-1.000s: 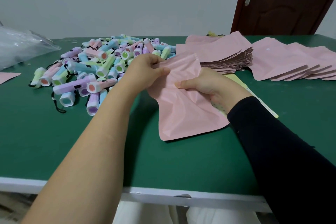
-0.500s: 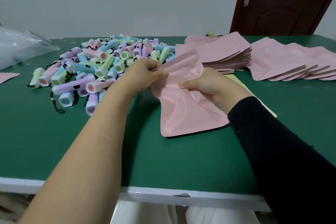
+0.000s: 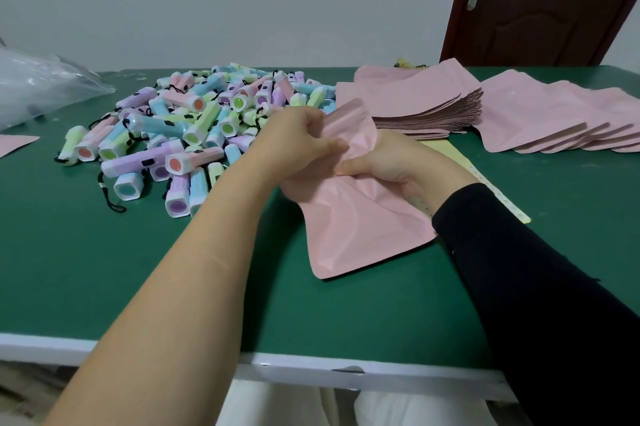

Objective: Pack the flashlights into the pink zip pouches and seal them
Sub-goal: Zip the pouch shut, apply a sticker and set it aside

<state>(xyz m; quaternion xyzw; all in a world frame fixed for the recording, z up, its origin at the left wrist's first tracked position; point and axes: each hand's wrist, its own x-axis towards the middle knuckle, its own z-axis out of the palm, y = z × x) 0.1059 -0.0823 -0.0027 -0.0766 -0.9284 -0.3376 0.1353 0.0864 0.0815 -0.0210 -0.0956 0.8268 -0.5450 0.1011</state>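
Note:
A pink zip pouch [image 3: 360, 228] lies on the green table [image 3: 104, 270] with its top end lifted and crumpled. My left hand [image 3: 298, 145] pinches that top end between thumb and fingers. My right hand [image 3: 391, 162] grips the pouch just beside it, thumb on top. The two hands nearly touch. A pile of several pastel flashlights [image 3: 194, 128] with black wrist cords lies to the left of my hands. I cannot tell what the pouch holds.
A thick stack of flat pink pouches [image 3: 426, 100] sits behind my hands, and a fanned row of pouches [image 3: 554, 121] lies at the right. A clear plastic bag [image 3: 41, 90] is at the far left. A yellow paper strip [image 3: 491, 193] lies under my right wrist.
Both hands have drawn together along the pouch's top, bunching it. The pouch mouth, spread wide a second ago, is now crumpled between them.

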